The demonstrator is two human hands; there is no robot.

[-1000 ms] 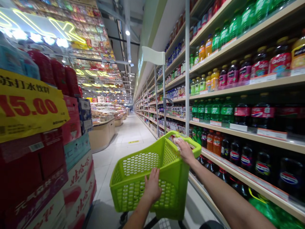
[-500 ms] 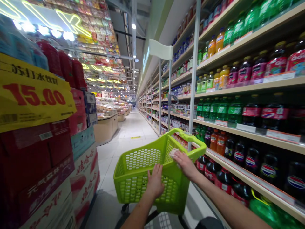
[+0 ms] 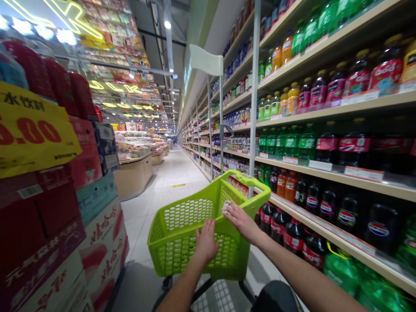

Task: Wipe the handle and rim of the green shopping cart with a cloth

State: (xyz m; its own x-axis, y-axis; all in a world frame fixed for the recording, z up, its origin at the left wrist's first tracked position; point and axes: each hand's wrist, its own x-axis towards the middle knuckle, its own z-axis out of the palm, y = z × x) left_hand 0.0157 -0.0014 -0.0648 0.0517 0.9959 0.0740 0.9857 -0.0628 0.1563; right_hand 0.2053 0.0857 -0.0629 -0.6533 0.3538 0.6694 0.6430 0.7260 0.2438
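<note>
A lime-green shopping cart (image 3: 195,242) with perforated plastic walls stands in front of me, its handle towards the right. My left hand (image 3: 207,242) rests against the near side rim, fingers pointing up and over the edge, holding nothing I can see. On the same rim, farther right, my right hand (image 3: 238,220) presses a crumpled whitish cloth (image 3: 225,207) under its fingertips, near the handle end. Inside the basket no goods show.
Shelves of bottled drinks (image 3: 334,175) line the right side. Stacked cartons (image 3: 100,242) with a yellow price sign (image 3: 35,130) stand close on the left. A tiled aisle (image 3: 169,173) runs ahead, past rounded display bins (image 3: 134,175).
The view has shifted slightly, so the cart, shelves and cartons all sit farther left. Both hands remain at about the same places on the cart rim.
</note>
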